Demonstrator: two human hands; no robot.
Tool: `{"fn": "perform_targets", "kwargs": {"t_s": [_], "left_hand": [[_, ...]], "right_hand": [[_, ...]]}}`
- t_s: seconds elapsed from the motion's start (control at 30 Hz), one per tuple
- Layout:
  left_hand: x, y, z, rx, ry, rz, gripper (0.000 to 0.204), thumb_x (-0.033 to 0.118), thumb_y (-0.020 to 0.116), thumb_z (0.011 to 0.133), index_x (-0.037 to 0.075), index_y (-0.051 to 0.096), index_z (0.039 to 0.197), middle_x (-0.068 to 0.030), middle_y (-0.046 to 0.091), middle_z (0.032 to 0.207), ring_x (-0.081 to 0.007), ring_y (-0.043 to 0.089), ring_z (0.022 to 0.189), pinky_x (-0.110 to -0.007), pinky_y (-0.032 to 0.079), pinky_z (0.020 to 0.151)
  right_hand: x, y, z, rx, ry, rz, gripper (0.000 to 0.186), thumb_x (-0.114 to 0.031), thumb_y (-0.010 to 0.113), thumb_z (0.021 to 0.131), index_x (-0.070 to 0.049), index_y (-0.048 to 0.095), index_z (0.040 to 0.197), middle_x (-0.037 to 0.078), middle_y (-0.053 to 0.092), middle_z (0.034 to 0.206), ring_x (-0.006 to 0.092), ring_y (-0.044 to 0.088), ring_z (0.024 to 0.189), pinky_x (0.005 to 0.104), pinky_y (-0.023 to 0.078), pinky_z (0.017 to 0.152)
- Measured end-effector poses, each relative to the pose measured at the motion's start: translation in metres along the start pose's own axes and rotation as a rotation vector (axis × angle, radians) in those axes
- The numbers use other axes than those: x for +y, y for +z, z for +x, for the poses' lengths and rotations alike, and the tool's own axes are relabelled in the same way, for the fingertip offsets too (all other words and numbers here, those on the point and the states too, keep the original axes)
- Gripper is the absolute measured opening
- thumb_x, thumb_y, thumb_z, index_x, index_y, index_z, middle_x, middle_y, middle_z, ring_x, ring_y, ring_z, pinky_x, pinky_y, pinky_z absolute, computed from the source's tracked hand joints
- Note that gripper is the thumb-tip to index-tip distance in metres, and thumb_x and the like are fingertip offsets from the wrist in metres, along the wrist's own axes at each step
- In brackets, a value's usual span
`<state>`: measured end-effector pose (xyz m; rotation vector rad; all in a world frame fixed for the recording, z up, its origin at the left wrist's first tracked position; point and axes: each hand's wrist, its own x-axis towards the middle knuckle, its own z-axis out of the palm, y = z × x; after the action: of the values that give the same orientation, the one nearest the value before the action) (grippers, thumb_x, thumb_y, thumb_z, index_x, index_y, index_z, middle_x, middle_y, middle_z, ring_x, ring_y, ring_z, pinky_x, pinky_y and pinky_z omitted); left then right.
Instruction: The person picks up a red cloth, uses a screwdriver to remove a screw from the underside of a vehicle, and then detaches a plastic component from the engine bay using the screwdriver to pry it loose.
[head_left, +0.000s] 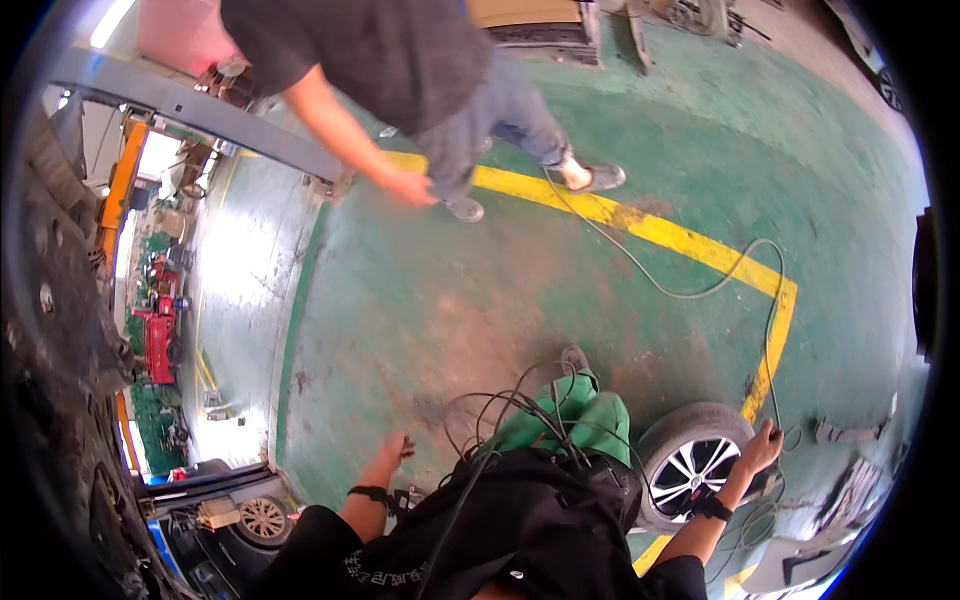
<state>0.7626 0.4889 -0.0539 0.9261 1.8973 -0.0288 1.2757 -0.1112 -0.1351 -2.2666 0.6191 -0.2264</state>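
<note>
My left hand (398, 448) hangs left of my green-clad legs, loosely bent, with no object visible in it. My right hand (760, 448) is over the right side of a tire (655, 440) on a silver-spoked wheel that lies beside me; its fingers are curled near a pale hose (730, 272), and whether they grip it is unclear. The hose runs across the green floor (470, 300). A bundle of dark cables (500, 410) hangs at my front.
Another person (390, 70) stands ahead by a yellow line (700, 240). A vehicle underside (55, 330) fills the left edge beside a lift beam (200, 115). A red machine (160, 345) and a loose wheel (265, 520) are left; dark parts (850, 430) lie right.
</note>
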Motion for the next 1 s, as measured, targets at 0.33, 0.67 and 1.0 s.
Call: {"fn": "perform_targets", "kwargs": {"t_s": [0.33, 0.67, 1.0], "left_hand": [[0.275, 0.075, 0.054, 0.152, 0.467, 0.704, 0.031, 0.027, 0.064, 0.092, 0.004, 0.065, 0.113, -0.012, 0.069, 0.1, -0.03, 0.068, 0.088, -0.044, 0.055, 0.079], [0.322, 0.035, 0.163, 0.231, 0.295, 0.37, 0.027, 0.023, 0.066, 0.08, 0.0, 0.073, 0.092, -0.0223, 0.074, 0.092, -0.0371, 0.072, 0.09, -0.044, 0.056, 0.081], [0.34, 0.011, 0.202, 0.149, -0.527, -0.312, 0.052, 0.022, 0.052, 0.099, -0.002, 0.046, 0.144, -0.0233, 0.058, 0.131, -0.0437, 0.064, 0.109, -0.055, 0.057, 0.088]], "right_hand": [[-0.046, 0.143, -0.031, 0.037, 0.22, -0.205, 0.06, -0.048, 0.06, 0.089, 0.011, 0.068, 0.096, 0.027, 0.069, 0.087, 0.0403, 0.063, 0.078, 0.052, 0.046, 0.077], [-0.28, 0.355, 0.007, -0.202, 0.611, 0.179, 0.025, -0.025, 0.066, 0.089, -0.008, 0.054, 0.073, 0.001, 0.044, 0.06, 0.0148, 0.038, 0.044, 0.0351, 0.03, 0.041], [-0.655, 0.705, -0.046, -0.718, -0.191, 0.074, 0.028, -0.02, 0.069, 0.083, -0.004, 0.05, 0.071, 0.002, 0.046, 0.06, 0.0144, 0.046, 0.049, 0.0343, 0.038, 0.045]]}}
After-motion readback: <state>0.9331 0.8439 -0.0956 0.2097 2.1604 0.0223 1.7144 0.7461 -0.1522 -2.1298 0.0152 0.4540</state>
